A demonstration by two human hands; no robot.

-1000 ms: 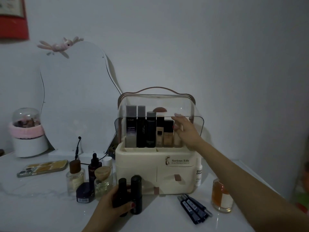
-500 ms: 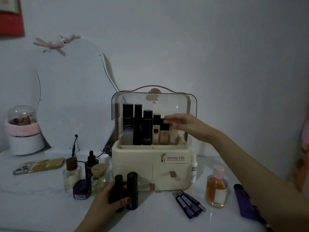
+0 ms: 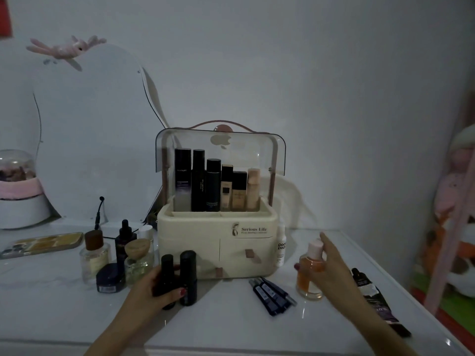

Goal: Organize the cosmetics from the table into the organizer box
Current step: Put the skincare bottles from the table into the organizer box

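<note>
Low in the frame's centre, the left hand (image 3: 159, 286) wraps two black bottles (image 3: 180, 276) upright before the organizer box (image 3: 218, 242). At lower right, the right hand (image 3: 331, 263) curls open-fingered around the orange bottle (image 3: 309, 276), touching it; bare worktop (image 3: 231, 327) lies in front.

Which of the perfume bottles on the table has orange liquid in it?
The pink-capped bottle right of the organizer box, at the right hand. The two glass bottles left of the box, the brown-capped one and the wooden-topped one, look clear.
</note>
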